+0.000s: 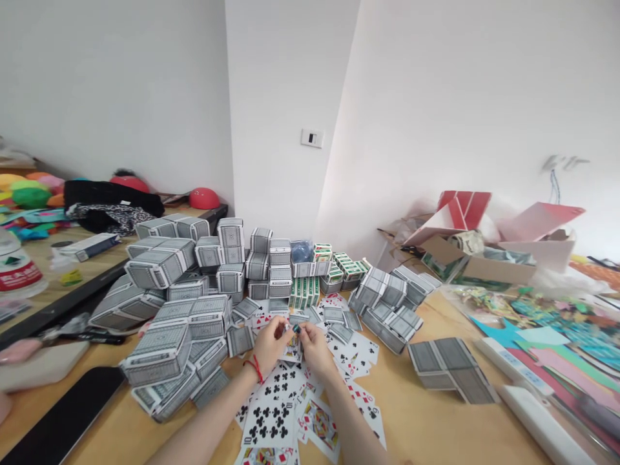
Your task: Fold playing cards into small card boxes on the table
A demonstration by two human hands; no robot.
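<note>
My left hand (272, 342), with a red string bracelet at the wrist, is closed in a pinch near the table's middle. Its fingertips meet those of my right hand (314, 345), also closed, around a small dark green piece (296, 329) whose kind I cannot make out. Just below the fingertips shows a face card (292, 352); whether it is held or lying down I cannot tell. Under both forearms, loose playing cards such as a ten of clubs (269, 421) lie face up and overlapping. Several small grey-backed cards (341, 331) lie face down past my hands.
Grey-backed card blocks (162, 349) are stacked at left, with more blocks (387, 303) at right. Green-and-white card blocks (304, 292) stand at the back, below a blue bundle (303, 250). A joined card piece (450, 368), a power strip (516, 365) and a cardboard box (498, 271) are at right.
</note>
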